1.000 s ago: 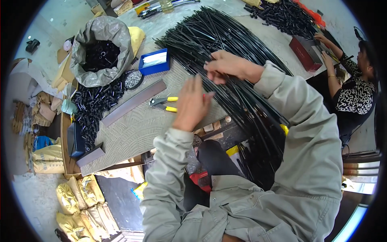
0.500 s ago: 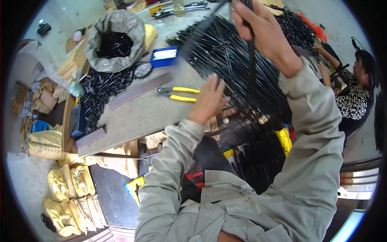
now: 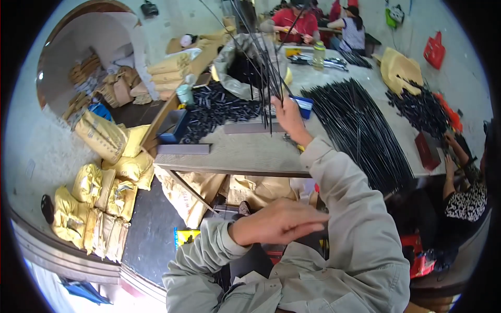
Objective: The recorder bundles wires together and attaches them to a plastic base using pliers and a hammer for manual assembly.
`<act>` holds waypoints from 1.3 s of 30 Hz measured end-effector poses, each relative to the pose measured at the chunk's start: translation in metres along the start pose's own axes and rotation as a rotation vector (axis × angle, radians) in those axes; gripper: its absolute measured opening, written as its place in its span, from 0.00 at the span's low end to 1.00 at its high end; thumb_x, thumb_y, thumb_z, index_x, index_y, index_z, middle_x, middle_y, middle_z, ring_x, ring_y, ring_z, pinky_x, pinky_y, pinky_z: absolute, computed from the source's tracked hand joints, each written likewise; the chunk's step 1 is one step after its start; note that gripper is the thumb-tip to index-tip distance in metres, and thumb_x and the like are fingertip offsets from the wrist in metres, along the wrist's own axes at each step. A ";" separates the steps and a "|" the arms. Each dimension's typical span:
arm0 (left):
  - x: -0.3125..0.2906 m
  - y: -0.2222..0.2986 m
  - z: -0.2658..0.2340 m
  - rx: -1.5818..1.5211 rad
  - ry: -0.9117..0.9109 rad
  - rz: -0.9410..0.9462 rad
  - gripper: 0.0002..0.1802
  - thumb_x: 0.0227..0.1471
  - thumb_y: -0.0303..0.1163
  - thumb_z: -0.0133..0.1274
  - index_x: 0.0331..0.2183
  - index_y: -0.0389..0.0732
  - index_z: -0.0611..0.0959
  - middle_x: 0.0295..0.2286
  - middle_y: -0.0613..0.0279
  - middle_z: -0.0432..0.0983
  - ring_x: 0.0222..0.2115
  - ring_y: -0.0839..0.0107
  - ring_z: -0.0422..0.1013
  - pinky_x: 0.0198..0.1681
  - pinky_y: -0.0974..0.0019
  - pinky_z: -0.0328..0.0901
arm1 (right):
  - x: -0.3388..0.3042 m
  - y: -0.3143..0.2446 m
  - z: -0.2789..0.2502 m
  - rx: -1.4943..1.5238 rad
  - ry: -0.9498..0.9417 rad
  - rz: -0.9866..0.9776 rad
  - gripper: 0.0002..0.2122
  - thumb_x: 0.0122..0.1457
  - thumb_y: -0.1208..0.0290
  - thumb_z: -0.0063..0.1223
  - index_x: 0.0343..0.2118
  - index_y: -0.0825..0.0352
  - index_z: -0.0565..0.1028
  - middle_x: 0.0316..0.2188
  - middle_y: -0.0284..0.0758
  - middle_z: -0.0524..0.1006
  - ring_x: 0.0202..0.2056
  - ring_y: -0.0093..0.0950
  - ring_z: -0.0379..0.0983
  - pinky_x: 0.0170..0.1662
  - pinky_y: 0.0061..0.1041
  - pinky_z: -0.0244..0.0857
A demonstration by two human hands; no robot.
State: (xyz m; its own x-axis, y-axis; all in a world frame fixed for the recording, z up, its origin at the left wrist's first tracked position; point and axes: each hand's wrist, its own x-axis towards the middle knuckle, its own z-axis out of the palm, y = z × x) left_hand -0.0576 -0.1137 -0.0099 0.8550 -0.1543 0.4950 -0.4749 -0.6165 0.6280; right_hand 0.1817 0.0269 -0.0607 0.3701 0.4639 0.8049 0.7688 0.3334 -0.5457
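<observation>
My right hand (image 3: 290, 119) is closed round a loose bunch of long thin black rods (image 3: 267, 73), which stands upright above the table and fans out at the top. Nearer my body, my left hand (image 3: 282, 221) is held flat with its fingers stretched out and nothing in it. A large pile of similar black rods (image 3: 360, 130) lies on the table (image 3: 250, 156) to the right of my right arm. Only a small part of the pliers (image 3: 292, 141) shows beside my right wrist. The blue box (image 3: 304, 107) is partly hidden behind my right hand.
A grey sack (image 3: 225, 70) of black parts stands at the back, by a heap of short black pieces (image 3: 216, 112). Flat metal bars (image 3: 183, 149) lie near the front edge. A co-worker (image 3: 464, 193) sits at right; other people (image 3: 297, 23) work behind. Yellow sacks (image 3: 88, 185) fill the floor at left.
My view has swung up and left. My right hand has brought the bunch from over the pile to the table's middle. My left hand has drawn back from the table towards my body.
</observation>
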 end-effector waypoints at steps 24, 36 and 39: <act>0.037 -0.060 -0.085 -1.081 0.566 -0.303 0.22 0.55 0.31 0.43 0.48 0.28 0.65 0.46 0.45 0.66 0.47 0.58 0.65 0.49 0.61 0.62 | -0.114 -0.157 -0.085 0.971 -0.369 0.687 0.09 0.60 0.69 0.41 0.39 0.68 0.63 0.19 0.29 0.67 0.14 0.17 0.64 0.18 0.14 0.58; 0.036 -0.057 -0.068 -0.957 0.596 -0.353 0.20 0.55 0.30 0.43 0.47 0.27 0.67 0.44 0.45 0.68 0.47 0.60 0.65 0.50 0.63 0.61 | -0.096 -0.147 -0.088 0.721 -0.332 0.446 0.10 0.61 0.69 0.38 0.33 0.72 0.67 0.23 0.33 0.74 0.21 0.16 0.71 0.24 0.14 0.66; 0.035 -0.063 -0.065 -0.955 0.611 -0.353 0.21 0.54 0.30 0.44 0.47 0.26 0.66 0.46 0.43 0.66 0.48 0.58 0.65 0.51 0.62 0.60 | -0.098 -0.143 -0.083 0.732 -0.368 0.487 0.10 0.61 0.69 0.38 0.34 0.73 0.67 0.23 0.33 0.74 0.21 0.16 0.71 0.24 0.14 0.66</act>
State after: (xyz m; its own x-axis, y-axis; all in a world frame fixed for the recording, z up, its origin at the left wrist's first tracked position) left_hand -0.0114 -0.0298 0.0066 0.8517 0.4625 0.2462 -0.4173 0.3147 0.8526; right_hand 0.0794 -0.1346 -0.0423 0.2805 0.8749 0.3948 0.0102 0.4085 -0.9127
